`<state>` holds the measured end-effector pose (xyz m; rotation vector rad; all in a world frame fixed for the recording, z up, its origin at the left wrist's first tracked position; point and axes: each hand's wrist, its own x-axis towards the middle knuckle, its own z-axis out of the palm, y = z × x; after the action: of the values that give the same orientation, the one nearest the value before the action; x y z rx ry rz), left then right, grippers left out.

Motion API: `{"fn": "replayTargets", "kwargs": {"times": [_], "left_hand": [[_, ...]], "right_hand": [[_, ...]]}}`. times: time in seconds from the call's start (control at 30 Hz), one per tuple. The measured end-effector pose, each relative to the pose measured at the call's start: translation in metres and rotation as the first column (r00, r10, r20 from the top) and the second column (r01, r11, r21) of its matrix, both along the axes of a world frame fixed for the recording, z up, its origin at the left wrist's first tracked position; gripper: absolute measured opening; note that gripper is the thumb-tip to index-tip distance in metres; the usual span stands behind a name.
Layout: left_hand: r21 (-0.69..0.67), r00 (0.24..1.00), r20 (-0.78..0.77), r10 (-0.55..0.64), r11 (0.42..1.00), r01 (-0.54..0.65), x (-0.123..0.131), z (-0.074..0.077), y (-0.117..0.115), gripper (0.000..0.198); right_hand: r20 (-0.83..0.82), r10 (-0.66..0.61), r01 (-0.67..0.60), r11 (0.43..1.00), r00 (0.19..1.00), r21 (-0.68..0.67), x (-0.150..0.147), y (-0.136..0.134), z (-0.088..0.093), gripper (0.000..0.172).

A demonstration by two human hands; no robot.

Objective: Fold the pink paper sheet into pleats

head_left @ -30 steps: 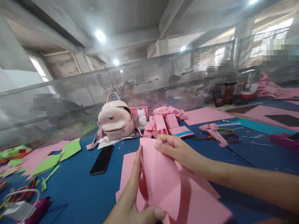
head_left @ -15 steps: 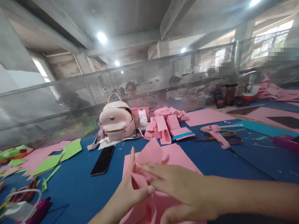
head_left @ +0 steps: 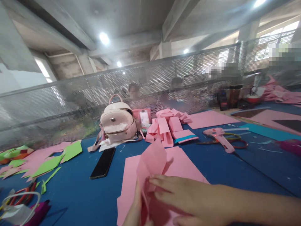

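Observation:
A folded piece of pink paper [head_left: 150, 161] stands up in front of me, over flat pink sheets [head_left: 181, 160]. My left hand [head_left: 135, 205] grips its left side, with the palm outside and the thumb at the bottom edge of the view; most of its fingers are hidden. Reaching in from the right, my right hand [head_left: 185, 196] has its fingers stretched out, their tips touching the inner face of the fold. Nothing shows gripped in that hand.
A black phone [head_left: 102, 163] lies left of the paper. Behind are a pale backpack [head_left: 118, 121] and a pile of folded pink pieces [head_left: 164, 124]. A pink glue gun [head_left: 221, 139] lies over scissors [head_left: 240, 142] at right. Green sheets [head_left: 71, 152] and pliers [head_left: 29, 190] are left.
My left hand has moved down and behind the paper, so less of it shows. The folded paper now stands more visibly upright. My right hand has shifted slightly right and down.

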<state>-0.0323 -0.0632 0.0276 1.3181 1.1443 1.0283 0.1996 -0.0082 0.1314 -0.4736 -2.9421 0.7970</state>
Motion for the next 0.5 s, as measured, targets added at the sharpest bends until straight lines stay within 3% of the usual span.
{"fn": "replayTargets", "kwargs": {"times": [0.13,0.23,0.33,0.4,0.5], "left_hand": [[0.018,0.967,-0.094,0.238,0.971,-0.237,-0.016,-0.017,0.028,0.044],[0.055,0.941,-0.032,0.336,0.941,-0.334,-0.025,-0.013,0.051,0.049],[0.085,0.937,0.021,0.348,0.934,-0.348,-0.026,0.002,0.065,0.047],[0.108,0.934,0.046,0.355,0.927,-0.358,-0.024,0.012,0.070,0.042],[0.136,0.925,0.091,0.368,0.916,-0.377,-0.019,0.020,0.076,0.036]], "right_hand": [[-0.118,-0.122,0.128,0.991,0.985,0.040,0.009,0.022,-0.020,0.066],[-0.291,-0.298,0.328,0.943,0.909,0.059,0.017,0.046,-0.039,0.050],[-0.506,-0.509,0.508,0.848,0.696,-0.153,0.024,0.069,-0.055,0.044],[-0.566,-0.622,0.551,0.771,0.541,-0.319,0.027,0.082,-0.063,0.050],[-0.552,-0.692,0.550,0.714,0.465,-0.432,0.031,0.096,-0.073,0.062]]}}
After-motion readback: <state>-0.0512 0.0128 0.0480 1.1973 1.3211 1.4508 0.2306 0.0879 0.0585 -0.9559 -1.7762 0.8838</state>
